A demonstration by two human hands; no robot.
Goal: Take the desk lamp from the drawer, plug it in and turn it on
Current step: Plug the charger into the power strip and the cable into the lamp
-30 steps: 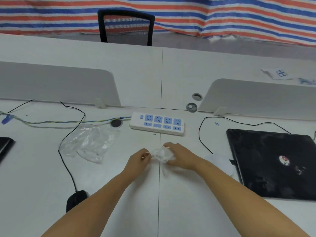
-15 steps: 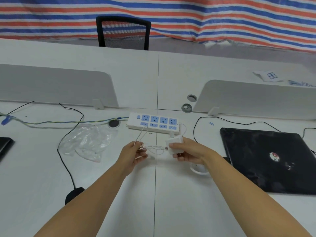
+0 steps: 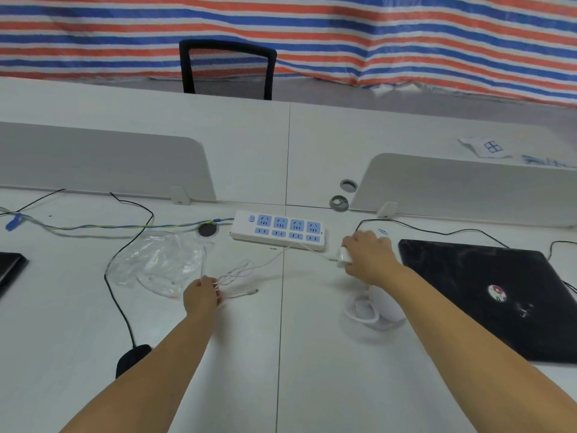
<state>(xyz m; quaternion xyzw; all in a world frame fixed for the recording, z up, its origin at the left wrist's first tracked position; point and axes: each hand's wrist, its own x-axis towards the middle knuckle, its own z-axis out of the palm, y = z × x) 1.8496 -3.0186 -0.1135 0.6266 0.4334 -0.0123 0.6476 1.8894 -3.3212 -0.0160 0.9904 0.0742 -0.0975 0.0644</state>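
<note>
My right hand [image 3: 370,259] is closed on a small white plug adapter [image 3: 344,256] just right of the white and blue power strip [image 3: 279,234]. A thin white cable [image 3: 249,270] runs from the adapter across the desk to my left hand [image 3: 201,295], which pinches its looped part. The cable's free end lies on the desk right of that hand. The white desk lamp [image 3: 379,307] lies on the desk under my right forearm, partly hidden.
A clear plastic bag [image 3: 159,264] lies left of my left hand. A black closed laptop [image 3: 499,295] sits at the right. A black cable [image 3: 118,295] leads to a black mouse [image 3: 132,357]. Grey divider panels [image 3: 103,164] stand behind, a black chair [image 3: 228,68] beyond.
My hands have moved apart and drawn the cable out. The right hand carried the adapter to the right end of the power strip; the left moved left and down.
</note>
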